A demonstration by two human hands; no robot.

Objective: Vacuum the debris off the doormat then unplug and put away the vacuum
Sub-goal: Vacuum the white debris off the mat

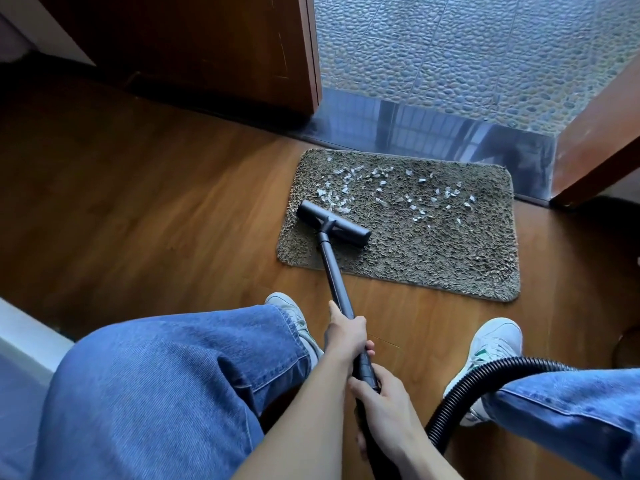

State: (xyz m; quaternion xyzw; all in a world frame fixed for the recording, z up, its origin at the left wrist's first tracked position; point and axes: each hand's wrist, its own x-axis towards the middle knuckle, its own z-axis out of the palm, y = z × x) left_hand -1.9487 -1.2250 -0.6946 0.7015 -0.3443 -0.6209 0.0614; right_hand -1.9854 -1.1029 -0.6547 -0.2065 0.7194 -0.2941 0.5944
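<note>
A shaggy grey-brown doormat point(433, 251) lies on the wooden floor before a doorway. Small white scraps of debris point(384, 194) are strewn across its far half. The black vacuum head point(333, 228) rests on the mat's left part, touching the nearest scraps. Its dark wand point(334, 275) runs back toward me. My left hand point(346, 332) grips the wand higher up. My right hand point(384, 407) grips the handle end just behind it. A ribbed black hose point(485, 379) curves off to the right over my leg.
My legs in blue jeans and white sneakers point(491, 348) stand either side of the wand. A brown door point(194, 46) stands open at the back left. A metal threshold point(433, 133) and a pebbled floor lie beyond the mat. A door frame point(595, 143) rises at right.
</note>
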